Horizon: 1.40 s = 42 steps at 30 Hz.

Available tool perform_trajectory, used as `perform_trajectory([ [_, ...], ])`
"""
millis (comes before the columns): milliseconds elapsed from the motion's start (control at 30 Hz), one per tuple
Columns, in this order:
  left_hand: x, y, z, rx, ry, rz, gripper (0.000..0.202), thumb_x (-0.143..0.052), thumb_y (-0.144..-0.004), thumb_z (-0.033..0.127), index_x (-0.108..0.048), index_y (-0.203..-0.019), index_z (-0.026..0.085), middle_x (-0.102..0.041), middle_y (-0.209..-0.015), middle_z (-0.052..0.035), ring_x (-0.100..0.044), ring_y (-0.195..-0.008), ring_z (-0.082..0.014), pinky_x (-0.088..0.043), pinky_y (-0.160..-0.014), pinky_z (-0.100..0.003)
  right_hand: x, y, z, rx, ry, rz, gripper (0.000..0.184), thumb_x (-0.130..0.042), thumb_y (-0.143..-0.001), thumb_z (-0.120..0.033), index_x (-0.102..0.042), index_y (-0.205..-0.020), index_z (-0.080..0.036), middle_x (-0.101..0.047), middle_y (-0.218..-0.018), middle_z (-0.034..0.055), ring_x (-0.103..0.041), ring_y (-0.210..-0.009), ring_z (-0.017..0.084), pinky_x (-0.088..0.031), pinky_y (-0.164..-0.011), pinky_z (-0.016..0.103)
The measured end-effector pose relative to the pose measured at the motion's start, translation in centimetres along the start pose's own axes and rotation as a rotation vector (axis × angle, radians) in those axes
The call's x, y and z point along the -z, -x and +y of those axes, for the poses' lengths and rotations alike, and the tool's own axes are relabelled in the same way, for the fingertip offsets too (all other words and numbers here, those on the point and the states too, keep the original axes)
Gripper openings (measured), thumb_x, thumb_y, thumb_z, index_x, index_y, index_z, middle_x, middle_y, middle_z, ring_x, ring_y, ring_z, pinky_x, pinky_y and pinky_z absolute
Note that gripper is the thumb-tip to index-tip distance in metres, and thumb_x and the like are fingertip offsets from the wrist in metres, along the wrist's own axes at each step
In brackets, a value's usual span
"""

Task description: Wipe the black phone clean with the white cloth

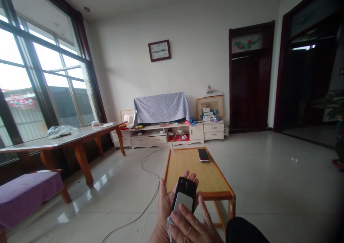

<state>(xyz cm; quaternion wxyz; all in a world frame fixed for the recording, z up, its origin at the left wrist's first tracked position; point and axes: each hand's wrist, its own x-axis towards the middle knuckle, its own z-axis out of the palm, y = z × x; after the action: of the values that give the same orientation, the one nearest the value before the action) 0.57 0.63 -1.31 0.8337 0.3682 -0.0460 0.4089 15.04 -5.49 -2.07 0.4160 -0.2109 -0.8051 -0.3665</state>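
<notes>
My left hand point(164, 203) cradles a dark phone point(184, 196) from underneath, its fingers wrapped round the far end. My right hand point(194, 227) lies over the phone's near end, pressing a small light cloth point(170, 224) against it. Both hands hover just in front of the near edge of a low wooden coffee table point(188, 168). A second phone point(203, 155) lies flat on the table's far right part, well away from my hands.
A white cable point(150, 200) trails across the tiled floor left of the table. A long table point(67, 139) and purple bench point(27, 193) stand at the left by the window. A low TV cabinet point(166, 134) with a covered screen lines the far wall. Dark doorways stand at the right.
</notes>
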Motion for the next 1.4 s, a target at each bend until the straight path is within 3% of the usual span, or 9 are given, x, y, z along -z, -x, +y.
perform_trajectory([
  [200,0.1,0.0,0.0,0.013,-0.013,-0.077,0.091,-0.011,-0.088,0.083,-0.026,-0.156,0.024,-0.026,-0.163,-0.0083,-0.014,-0.152,-0.0321,-0.005,-0.124,-0.051,0.8,-0.8,2.0,-0.288,0.058,-0.239,0.065,-0.051,-0.096,-0.053,-0.045,-0.146,-0.012,-0.043,-0.152,0.016,-0.033,-0.145,0.035,0.004,-0.119,0.066],
  [367,-0.2,0.2,0.0,0.019,-0.01,-0.029,0.093,-0.01,-0.087,0.083,-0.029,-0.155,0.022,-0.024,-0.163,-0.0082,-0.009,-0.153,-0.0315,-0.004,-0.124,-0.051,-0.3,-0.6,0.1,-0.001,0.1,-0.049,0.032,-0.053,-0.098,-0.034,-0.063,-0.127,-0.024,-0.059,-0.14,0.0007,-0.037,-0.144,0.026,0.001,-0.121,0.064],
  [433,-0.4,0.2,-0.3,0.021,-0.003,-0.01,0.094,-0.012,-0.087,0.084,-0.031,-0.154,0.021,-0.025,-0.163,-0.0084,-0.009,-0.153,-0.0309,-0.003,-0.124,-0.049,-0.3,-0.9,0.1,-0.034,0.069,-0.046,0.034,-0.054,-0.098,-0.038,-0.063,-0.127,-0.025,-0.059,-0.14,0.0005,-0.037,-0.144,0.026,0.0,-0.121,0.064],
  [600,-0.5,0.1,-0.3,0.037,-0.014,-0.027,0.093,-0.015,-0.087,0.084,-0.031,-0.154,0.022,-0.031,-0.161,-0.0085,-0.015,-0.152,-0.0321,0.0,-0.125,-0.049,0.6,-1.4,2.2,-0.329,0.043,-0.254,0.069,-0.051,-0.095,-0.055,-0.041,-0.149,-0.012,-0.041,-0.153,0.0158,-0.03,-0.146,0.036,0.0,-0.119,0.067],
  [833,-0.6,0.6,0.3,0.004,0.004,-0.026,0.088,-0.01,-0.088,0.081,-0.029,-0.155,0.027,-0.033,-0.16,-0.0051,-0.009,-0.154,-0.0272,-0.003,-0.125,-0.05,-0.9,-0.2,-0.8,-0.078,0.066,-0.005,0.031,-0.053,-0.098,-0.036,-0.063,-0.126,-0.028,-0.059,-0.139,0.0006,-0.04,-0.142,0.025,-0.003,-0.122,0.062],
  [1000,-0.6,0.5,0.4,-0.002,0.001,-0.052,0.096,-0.01,-0.086,0.084,-0.032,-0.154,0.02,-0.027,-0.162,-0.0096,-0.009,-0.153,-0.0319,0.001,-0.124,-0.051,0.5,-0.9,1.0,-0.294,0.068,-0.248,0.066,-0.049,-0.096,-0.054,-0.043,-0.148,-0.013,-0.044,-0.151,0.0153,-0.033,-0.145,0.035,0.004,-0.119,0.065],
  [1133,0.0,0.8,0.7,-0.064,-0.002,-0.026,0.096,-0.012,-0.086,0.084,-0.029,-0.155,0.019,-0.023,-0.164,-0.01,-0.006,-0.154,-0.0315,-0.001,-0.124,-0.053,0.6,0.1,0.4,-0.131,0.068,-0.156,0.067,-0.049,-0.094,-0.062,-0.052,-0.141,-0.013,-0.055,-0.143,0.0125,-0.039,-0.142,0.032,0.006,-0.12,0.063],
  [1233,0.2,1.0,0.6,-0.097,0.009,-0.01,0.096,-0.012,-0.087,0.083,-0.027,-0.155,0.018,-0.021,-0.164,-0.0106,-0.006,-0.154,-0.0301,-0.002,-0.125,-0.052,0.5,0.8,-0.4,-0.112,0.029,-0.113,0.059,-0.051,-0.095,-0.056,-0.055,-0.137,-0.014,-0.06,-0.138,0.0097,-0.043,-0.14,0.03,0.0,-0.122,0.061],
  [1400,0.1,0.6,0.1,-0.093,0.043,0.003,0.095,-0.014,-0.088,0.082,-0.029,-0.155,0.016,-0.022,-0.164,-0.0111,-0.007,-0.153,-0.0312,-0.003,-0.125,-0.051,0.9,0.6,0.3,-0.375,-0.137,-0.215,0.053,-0.051,-0.096,-0.025,-0.043,-0.146,-0.013,-0.055,-0.143,0.0121,-0.046,-0.138,0.026,-0.031,-0.119,0.054],
])
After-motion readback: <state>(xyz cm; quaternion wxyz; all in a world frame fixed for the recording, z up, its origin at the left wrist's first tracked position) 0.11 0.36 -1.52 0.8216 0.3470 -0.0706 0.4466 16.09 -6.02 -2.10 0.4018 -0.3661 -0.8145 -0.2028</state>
